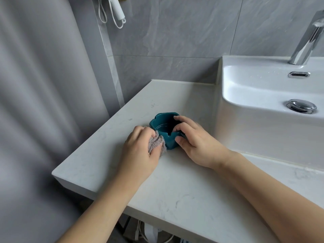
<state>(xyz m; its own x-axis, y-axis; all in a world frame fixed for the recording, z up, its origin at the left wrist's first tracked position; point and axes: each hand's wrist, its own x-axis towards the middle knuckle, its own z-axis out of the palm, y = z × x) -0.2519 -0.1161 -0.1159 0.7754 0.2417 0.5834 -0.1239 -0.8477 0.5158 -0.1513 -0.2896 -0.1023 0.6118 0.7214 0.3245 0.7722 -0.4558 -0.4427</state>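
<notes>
The counter (pixel 175 190) fills the lower frame, and the ashtray (pixel 163 128) sits at its centre. Our right hand (pixel 198 146) curls its fingers over the rim to steady it, while our left hand (pixel 138 149) grips the bunched cloth (pixel 155 143) against its side, probably to wipe it.

Both forearms are bare. The left one comes in from the near left and slants toward the far right. The left hand (pixel 140 148) lies back upward, its fingers curled round a bunched grey cloth (pixel 156 142). The right forearm comes in from the near right edge and angles far and left, the wrist nearly straight. The right hand (pixel 198 142) grips a teal ashtray (pixel 162 124), with its fingers hooked over the rim and its thumb against the near wall.
</notes>
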